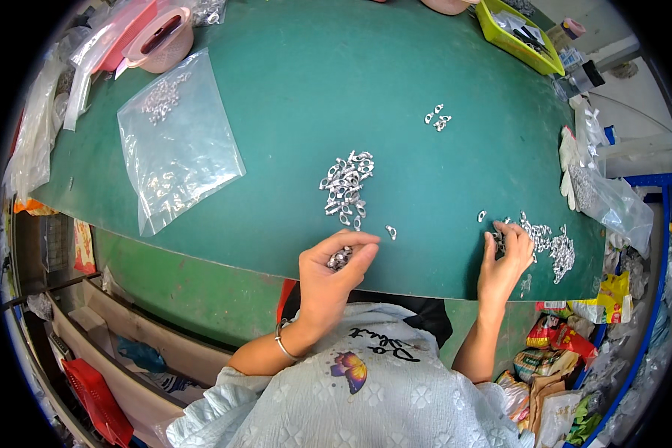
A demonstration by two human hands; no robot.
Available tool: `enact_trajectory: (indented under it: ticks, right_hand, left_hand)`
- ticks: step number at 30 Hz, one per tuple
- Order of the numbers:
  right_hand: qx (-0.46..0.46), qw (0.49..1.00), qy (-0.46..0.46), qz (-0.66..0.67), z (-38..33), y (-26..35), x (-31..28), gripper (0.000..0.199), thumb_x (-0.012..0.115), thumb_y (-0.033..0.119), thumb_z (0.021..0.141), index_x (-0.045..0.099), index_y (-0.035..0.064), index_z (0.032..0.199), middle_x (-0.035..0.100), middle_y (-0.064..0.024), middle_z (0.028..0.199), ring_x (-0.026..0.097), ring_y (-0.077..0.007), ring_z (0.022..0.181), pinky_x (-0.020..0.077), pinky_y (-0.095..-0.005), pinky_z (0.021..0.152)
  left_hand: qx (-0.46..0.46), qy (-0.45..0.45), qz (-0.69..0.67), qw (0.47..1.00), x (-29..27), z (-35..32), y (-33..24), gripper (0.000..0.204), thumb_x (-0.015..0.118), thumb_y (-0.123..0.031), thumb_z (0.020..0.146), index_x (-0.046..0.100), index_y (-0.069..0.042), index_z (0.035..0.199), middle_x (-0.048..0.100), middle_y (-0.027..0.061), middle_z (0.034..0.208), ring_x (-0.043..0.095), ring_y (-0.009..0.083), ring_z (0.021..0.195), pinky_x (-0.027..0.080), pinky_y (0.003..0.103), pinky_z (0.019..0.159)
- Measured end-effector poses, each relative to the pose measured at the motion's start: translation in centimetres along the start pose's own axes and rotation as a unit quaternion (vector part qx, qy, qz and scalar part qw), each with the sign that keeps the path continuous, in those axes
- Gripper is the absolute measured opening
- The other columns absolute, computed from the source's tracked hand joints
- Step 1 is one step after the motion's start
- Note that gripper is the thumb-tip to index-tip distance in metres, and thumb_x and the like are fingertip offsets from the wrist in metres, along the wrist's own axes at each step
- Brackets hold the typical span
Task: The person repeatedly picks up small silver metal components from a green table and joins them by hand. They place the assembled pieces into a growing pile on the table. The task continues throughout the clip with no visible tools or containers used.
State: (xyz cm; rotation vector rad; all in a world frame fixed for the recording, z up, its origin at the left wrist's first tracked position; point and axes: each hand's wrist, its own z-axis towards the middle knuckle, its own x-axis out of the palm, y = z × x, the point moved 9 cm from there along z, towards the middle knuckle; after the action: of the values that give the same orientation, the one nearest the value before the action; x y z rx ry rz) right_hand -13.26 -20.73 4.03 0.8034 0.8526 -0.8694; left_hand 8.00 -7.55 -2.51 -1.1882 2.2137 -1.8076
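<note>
Head view: the left hand (334,263) is curled shut around a small clutch of metal clips (340,258), thumb and forefinger pinched over them at the near edge of the green mat (291,112), wrist cocked back and a thin bangle (282,345) showing on the forearm that rises from the lower edge. The right hand (506,257) reaches out flat-fingered, fingertips down among the loose clips of the right pile (549,245); whether it has closed on one cannot be told, since the fingers hide the contact. The work looks to be a sorting or gathering pass, with one handful already collected and the other hand picking through the scatter. The next move appears to call for a fine pinch on a single clip without spilling the handful. Just beyond the left hand lies the middle pile (345,187), with one stray clip (390,232) beside it and a few more (438,118) farther up the mat. A clear bag (175,142) holding more clips lies flat to the left, a pink tub (160,39) behind it, a yellow-green tray (517,30) at the far right corner, and gloves and plastic (601,187) off the mat's right edge.
</note>
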Motion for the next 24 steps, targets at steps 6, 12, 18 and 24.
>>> enact_trajectory:
  ticks: [6, 12, 18, 24]
  right_hand:
    - [-0.104, 0.945, 0.16, 0.267, -1.7, 9.6, 3.9, 0.028, 0.068, 0.007, 0.07, 0.06, 0.0017, 0.095, 0.055, -0.0124, 0.09, 0.051, -0.0276, 0.088, 0.0399, -0.035, 0.078]
    - [-0.004, 0.872, 0.211, 0.441, -1.8, 9.8, 5.7, 0.02, 0.064, -0.005, 0.071, 0.061, -0.0013, 0.091, 0.056, -0.0097, 0.087, 0.052, -0.0166, 0.072, 0.0422, -0.0256, 0.065]
    - [0.098, 0.753, 0.236, 0.606, -2.6, 9.5, 3.7, 0.02, 0.062, -0.012, 0.071, 0.062, -0.003, 0.089, 0.056, -0.0073, 0.09, 0.05, -0.0094, 0.073, 0.0415, -0.021, 0.065]
    - [0.093, 0.709, 0.237, 0.658, -2.9, 9.8, 3.0, 0.02, 0.061, -0.013, 0.073, 0.06, -0.0054, 0.091, 0.056, -0.0097, 0.092, 0.051, -0.0107, 0.076, 0.0424, -0.0224, 0.068]
  left_hand:
    - [-0.003, -0.02, -0.029, 0.999, -0.6, 0.1, 0.4, 0.01, 0.06, -0.002, 0.081, 0.064, 0.001, 0.089, 0.047, -0.0044, 0.069, 0.037, 0.0002, 0.055, 0.026, 0.016, 0.044]
    - [0.0, -0.018, -0.007, 1.0, -0.8, -0.1, 0.0, 0.01, 0.061, 0.001, 0.079, 0.063, 0.002, 0.089, 0.046, -0.0035, 0.069, 0.037, 0.0017, 0.054, 0.027, 0.017, 0.045]
    - [0.095, 0.062, 0.1, 0.988, 1.4, -0.5, -1.8, 0.016, 0.064, 0.005, 0.072, 0.064, 0.003, 0.088, 0.045, -0.0018, 0.065, 0.039, 0.0044, 0.057, 0.029, 0.019, 0.05]
    - [0.099, 0.091, 0.127, 0.983, 2.4, -0.9, -2.4, 0.017, 0.067, 0.004, 0.07, 0.066, 0.001, 0.087, 0.046, -0.0006, 0.064, 0.04, 0.0055, 0.059, 0.03, 0.02, 0.052]
